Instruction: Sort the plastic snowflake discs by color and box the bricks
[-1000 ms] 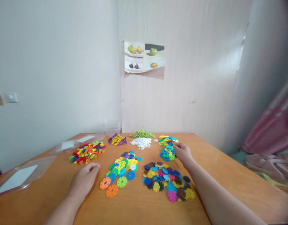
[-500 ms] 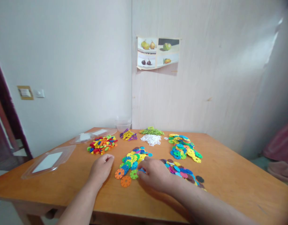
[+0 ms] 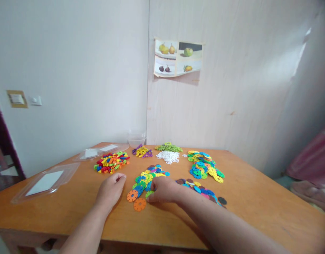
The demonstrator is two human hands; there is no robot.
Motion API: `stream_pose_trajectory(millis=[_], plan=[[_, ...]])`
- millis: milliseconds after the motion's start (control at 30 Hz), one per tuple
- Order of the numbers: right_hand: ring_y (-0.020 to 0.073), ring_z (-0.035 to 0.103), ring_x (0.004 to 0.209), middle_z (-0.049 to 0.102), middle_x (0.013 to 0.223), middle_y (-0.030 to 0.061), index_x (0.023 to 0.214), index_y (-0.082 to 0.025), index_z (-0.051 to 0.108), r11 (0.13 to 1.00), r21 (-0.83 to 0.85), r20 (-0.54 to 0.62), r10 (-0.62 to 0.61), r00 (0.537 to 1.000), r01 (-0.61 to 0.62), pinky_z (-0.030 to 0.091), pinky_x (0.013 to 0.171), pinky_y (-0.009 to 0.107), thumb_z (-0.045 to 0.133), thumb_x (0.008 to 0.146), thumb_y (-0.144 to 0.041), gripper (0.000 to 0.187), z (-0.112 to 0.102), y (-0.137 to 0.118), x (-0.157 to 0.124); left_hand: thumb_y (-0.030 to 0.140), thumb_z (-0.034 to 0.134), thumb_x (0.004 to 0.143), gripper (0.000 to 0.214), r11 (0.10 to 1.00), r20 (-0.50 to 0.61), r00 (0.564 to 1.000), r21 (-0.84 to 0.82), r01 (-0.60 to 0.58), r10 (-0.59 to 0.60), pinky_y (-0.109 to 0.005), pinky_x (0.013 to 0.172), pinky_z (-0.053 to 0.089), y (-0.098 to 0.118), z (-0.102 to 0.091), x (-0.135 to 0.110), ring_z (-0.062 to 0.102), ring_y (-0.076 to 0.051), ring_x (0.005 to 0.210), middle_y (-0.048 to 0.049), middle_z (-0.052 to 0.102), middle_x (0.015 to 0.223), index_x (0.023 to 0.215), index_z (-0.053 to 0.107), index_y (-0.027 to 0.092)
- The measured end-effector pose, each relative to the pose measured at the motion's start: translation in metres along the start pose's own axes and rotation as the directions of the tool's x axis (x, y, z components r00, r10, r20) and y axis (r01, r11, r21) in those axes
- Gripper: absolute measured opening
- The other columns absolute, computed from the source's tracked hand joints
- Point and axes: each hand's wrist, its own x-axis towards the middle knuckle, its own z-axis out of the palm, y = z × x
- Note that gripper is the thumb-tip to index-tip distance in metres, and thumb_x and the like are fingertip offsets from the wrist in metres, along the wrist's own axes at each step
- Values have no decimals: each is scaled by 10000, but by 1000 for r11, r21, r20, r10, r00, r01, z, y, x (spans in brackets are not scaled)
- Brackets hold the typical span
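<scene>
2 bare hands were at the table (image 3: 260, 197). The right hand (image 3: 162, 189) bent over the near end of a disc pile (image 3: 145, 177), fingers curved in at a green disc (image 3: 149, 193); whether they gripped it could not be told. The left hand (image 3: 112, 187) rested half curled on the wood, its inner side hidden, so what it held could not be told. 2 orange discs (image 3: 139, 204) lay between the hands. Bare wood separated them from the table's front edge, and a broad stretch ran right of the darker pile (image 3: 196, 189).
</scene>
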Motion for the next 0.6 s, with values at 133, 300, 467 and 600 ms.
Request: stream_pose_trajectory(millis=[133,300,467,600], plan=[[192,607,630,679,740,18,805,-235,703,999,7,40,33,999,-34,376,481,248,723,597,-478,320,-7,-6,-1,481,485,827,326,1000,2,1000,5,12,-12,-277,690,431,1,-1,0,679,-229,835,-9,752,826,803,679,221],[238,639,731,708,878,66,917,-220,692,999,-38,-31,13,999,-14,398,512,263,729,562,-471,437,-4,-7,-3,488,489,822,328,1000,8,1000,12,25,-25,-280,710,441,2,-3,1,683,-236,861,-10,758,849,815,684,224],[210,624,777,701,953,60,1063,-219,656,995,53,-105,-73,992,79,381,552,242,667,648,-402,453,12,0,-4,487,505,806,326,999,19,999,13,38,-38,-282,733,446,1,-5,2,680,-247,914,-14,768,922,845,699,229],[150,593,737,683,858,13,994,-219,666,977,173,-218,-88,972,127,365,576,213,599,740,-284,270,12,12,-6,475,515,785,313,999,-1,999,-10,37,-37,-291,740,454,4,-6,1,682,-260,908,-19,772,909,815,705,227]])
